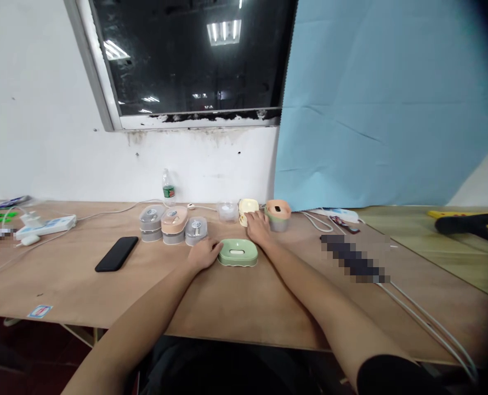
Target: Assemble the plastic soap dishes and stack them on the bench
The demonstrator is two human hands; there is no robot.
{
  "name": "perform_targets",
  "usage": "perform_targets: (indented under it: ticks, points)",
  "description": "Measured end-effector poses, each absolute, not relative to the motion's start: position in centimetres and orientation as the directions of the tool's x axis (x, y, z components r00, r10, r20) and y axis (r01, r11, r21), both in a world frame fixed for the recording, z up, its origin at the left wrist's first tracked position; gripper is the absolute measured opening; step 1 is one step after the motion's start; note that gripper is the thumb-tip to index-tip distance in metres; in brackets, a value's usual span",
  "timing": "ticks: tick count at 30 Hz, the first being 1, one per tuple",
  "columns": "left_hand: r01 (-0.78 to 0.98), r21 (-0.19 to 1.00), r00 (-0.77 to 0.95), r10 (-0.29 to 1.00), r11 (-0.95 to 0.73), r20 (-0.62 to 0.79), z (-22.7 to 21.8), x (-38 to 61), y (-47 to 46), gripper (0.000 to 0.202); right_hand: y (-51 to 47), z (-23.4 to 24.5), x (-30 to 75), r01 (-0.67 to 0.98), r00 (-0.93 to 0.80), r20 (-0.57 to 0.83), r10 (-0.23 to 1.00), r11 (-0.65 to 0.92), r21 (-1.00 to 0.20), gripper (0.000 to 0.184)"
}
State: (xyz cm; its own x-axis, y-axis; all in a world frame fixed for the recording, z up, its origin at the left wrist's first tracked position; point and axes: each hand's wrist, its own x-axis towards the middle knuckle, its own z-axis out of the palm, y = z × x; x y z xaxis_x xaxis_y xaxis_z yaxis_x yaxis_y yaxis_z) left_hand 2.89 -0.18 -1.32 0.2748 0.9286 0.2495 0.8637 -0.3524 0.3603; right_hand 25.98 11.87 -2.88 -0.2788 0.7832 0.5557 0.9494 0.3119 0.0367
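A green rounded tray-like part (pixel 238 251) with a pale slot in its middle lies on the table in front of me. My left hand (pixel 205 254) rests at its left side, fingers flat and apart, the thumb close to the rim; whether it touches cannot be told. Farther back, my right hand (pixel 259 226) reaches over a pale yellow plastic part (pixel 249 206), its fingers bent onto that part's front. Just right of this hand stands a stack of orange, green and grey parts (pixel 278 215). A clear part (pixel 227 212) sits to the left of the yellow one.
Left of my left hand are grey boxes with clear lids (pixel 151 223), an orange-topped box (pixel 174 224) and a smaller grey box (pixel 197 230). A black phone (pixel 117 254), bottle (pixel 168 188), power strip (pixel 49 226) and cables lie around. A blurred dark object (pixel 353 259) is at right.
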Motion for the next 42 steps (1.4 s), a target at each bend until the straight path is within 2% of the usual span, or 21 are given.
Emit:
perform_targets:
  ticks: [7, 10, 15, 21, 27, 31, 34, 38, 42]
  points:
    - [0.852, 0.38, 0.284, 0.927, -0.361, 0.245, -1.2, 2.8, -0.3, 0.051, 12.3, -2.8, 26.0, 0.952, -0.259, 0.614, 0.745, 0.306, 0.031, 0.042]
    - [0.853, 0.387, 0.279, 0.933, -0.35, 0.227, -1.2, 2.7, -0.4, 0.052, 12.7, -3.0, 25.6, 0.959, -0.244, 0.598, 0.763, 0.28, 0.035, 0.046]
    - [0.838, 0.393, 0.306, 0.922, -0.378, 0.236, -1.3, 2.4, -0.3, 0.052, 12.0, -2.9, 25.9, 0.958, -0.233, 0.595, 0.769, 0.286, 0.007, 0.036]
    - [0.827, 0.391, 0.335, 0.913, -0.403, 0.232, -1.2, 2.3, -0.1, 0.052, 11.5, -2.6, 26.6, 0.958, -0.22, 0.604, 0.766, 0.287, -0.016, 0.037]
    - [0.826, 0.383, 0.344, 0.908, -0.414, 0.239, -1.2, 2.3, -0.2, 0.053, 11.4, -2.4, 26.9, 0.926, -0.256, 0.647, 0.718, 0.374, -0.049, 0.033]
    - [0.815, 0.393, 0.355, 0.903, -0.427, 0.243, -1.1, 2.3, -0.1, 0.051, 11.0, -1.7, 27.0, 0.879, -0.211, 0.737, 0.642, 0.454, -0.144, 0.026]
    - [0.794, 0.43, 0.342, 0.901, -0.429, 0.267, -1.2, 2.2, -0.1, 0.049, 9.9, -1.4, 26.9, 0.81, -0.12, 0.795, 0.595, 0.522, -0.268, 0.023]
    - [0.766, 0.513, 0.235, 0.912, -0.387, 0.337, -1.0, 2.1, -0.5, 0.06, 6.2, -1.7, 27.0, 0.679, 0.015, 0.784, 0.62, 0.569, -0.464, 0.025]
    - [0.709, 0.539, 0.203, 0.864, -0.455, 0.461, -0.3, 2.5, -1.2, 0.071, 1.9, -1.9, 27.6, 0.579, -0.094, 0.779, 0.62, 0.671, -0.464, 0.022]
